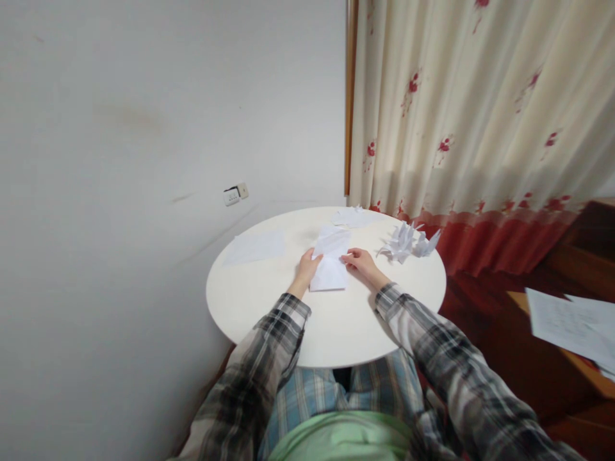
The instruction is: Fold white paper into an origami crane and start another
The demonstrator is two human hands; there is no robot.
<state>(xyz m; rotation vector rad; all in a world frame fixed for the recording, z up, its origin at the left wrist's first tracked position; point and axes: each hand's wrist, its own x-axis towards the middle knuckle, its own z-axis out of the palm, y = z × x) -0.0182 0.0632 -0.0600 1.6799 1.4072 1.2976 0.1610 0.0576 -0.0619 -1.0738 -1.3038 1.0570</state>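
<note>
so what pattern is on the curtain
Cream curtain with red flowers and a red band along the bottom, seen in the head view.

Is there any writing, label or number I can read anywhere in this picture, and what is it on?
None can be read.
The loose sheets at the right edge carry faint lines, too small and blurred to read.
The paper under the left hand and right hand looks blank.
The wall socket shows no legible marking.
</note>
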